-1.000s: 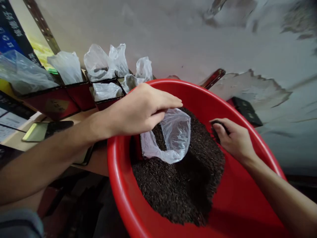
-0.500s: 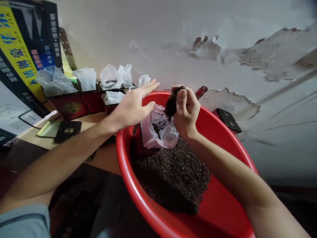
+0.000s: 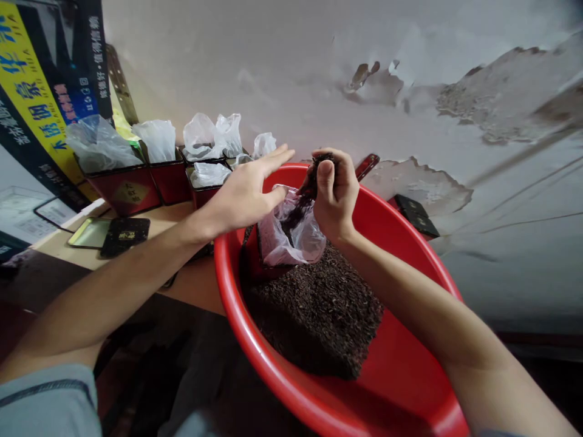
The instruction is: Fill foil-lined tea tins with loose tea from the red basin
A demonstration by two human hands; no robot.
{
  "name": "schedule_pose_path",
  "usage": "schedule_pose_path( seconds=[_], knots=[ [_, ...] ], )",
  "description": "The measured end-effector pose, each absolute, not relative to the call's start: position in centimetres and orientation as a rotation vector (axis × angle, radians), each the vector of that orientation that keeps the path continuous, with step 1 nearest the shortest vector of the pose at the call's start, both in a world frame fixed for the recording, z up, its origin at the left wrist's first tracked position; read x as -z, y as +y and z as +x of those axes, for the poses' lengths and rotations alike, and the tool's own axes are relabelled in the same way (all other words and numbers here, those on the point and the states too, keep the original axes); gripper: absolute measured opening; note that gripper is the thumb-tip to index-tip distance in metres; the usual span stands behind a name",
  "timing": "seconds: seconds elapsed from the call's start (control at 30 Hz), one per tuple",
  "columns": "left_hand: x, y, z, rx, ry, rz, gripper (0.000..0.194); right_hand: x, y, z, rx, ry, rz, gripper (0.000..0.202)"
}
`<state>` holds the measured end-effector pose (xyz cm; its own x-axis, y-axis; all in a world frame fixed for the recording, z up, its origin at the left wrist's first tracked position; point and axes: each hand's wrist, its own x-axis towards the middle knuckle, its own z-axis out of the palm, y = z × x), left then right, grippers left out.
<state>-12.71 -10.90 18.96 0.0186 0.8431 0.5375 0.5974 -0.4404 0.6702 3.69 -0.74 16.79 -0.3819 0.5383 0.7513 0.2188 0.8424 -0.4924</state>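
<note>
A large red basin (image 3: 423, 291) holds a heap of dark dried leaves (image 3: 328, 303). Within it, at the left side, stands a dark red tin (image 3: 259, 265) lined with a clear plastic bag (image 3: 310, 240). My right hand (image 3: 337, 194) is curled round a clump of the leaves (image 3: 310, 182) above the bag, and some of them are falling into its mouth. My left hand (image 3: 246, 191) has its fingers stretched out at the bag's upper left edge, with nothing held in it. Whether its thumb touches the plastic cannot be made out.
Several bag-lined red tins (image 3: 132, 189) stand along the wall at the left. Black lids (image 3: 125, 235) lie before them on the wooden table (image 3: 195, 282). A printed box (image 3: 40, 91) rises at far left. Another black tin (image 3: 414, 215) sits behind the basin.
My right hand has moved slightly left and is tipped more over the bag, with leaves now sliding down in a thicker stream. My left hand has stayed nearly still.
</note>
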Motion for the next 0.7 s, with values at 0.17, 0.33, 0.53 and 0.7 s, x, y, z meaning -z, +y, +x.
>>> schedule_pose_path(
  seconds=[0.17,0.33,0.53,0.7],
  knots=[
    [-19.1,-11.0,-12.5,-1.332,1.516,2.074,0.063,-18.0,-0.9,4.9,-0.359,-2.084,-0.467,0.032],
    [-19.6,-12.0,-12.4,-1.293,1.612,2.113,0.060,-20.4,-1.3,7.6,-0.318,-2.553,-0.358,0.025],
    [-16.5,-14.8,-13.7,-0.803,1.782,2.198,0.116,-16.0,0.0,11.7,-0.545,-2.274,-0.868,0.035],
    [-13.5,-14.9,-12.2,0.016,1.756,2.370,0.107,-9.1,1.7,11.2,-1.106,-2.424,-0.767,0.046]
  ],
)
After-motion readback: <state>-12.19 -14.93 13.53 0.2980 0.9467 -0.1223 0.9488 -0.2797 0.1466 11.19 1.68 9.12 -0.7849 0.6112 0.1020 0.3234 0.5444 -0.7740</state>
